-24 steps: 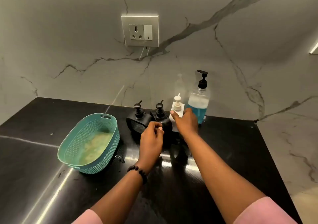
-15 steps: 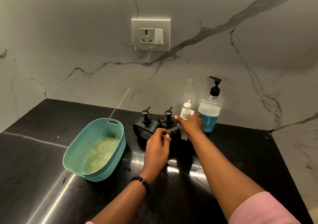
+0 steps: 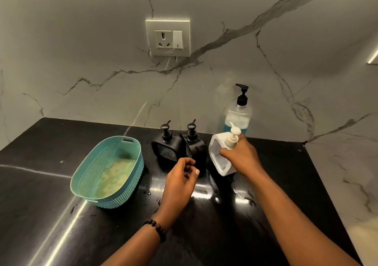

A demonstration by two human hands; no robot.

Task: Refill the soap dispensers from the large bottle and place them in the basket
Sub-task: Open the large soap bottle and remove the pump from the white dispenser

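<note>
White dispenser within right grip

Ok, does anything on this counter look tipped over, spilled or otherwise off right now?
The white dispenser is tilted, leaning left in the right hand rather than standing flat. Small wet-looking smears glint on the black counter near it. The basket floor looks stained yellowish. Both black dispensers stand upright.

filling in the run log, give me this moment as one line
right hand grips white dispenser, tilted | left hand holds nothing, by black dispensers | large bottle at wall | basket holds no dispensers
</note>
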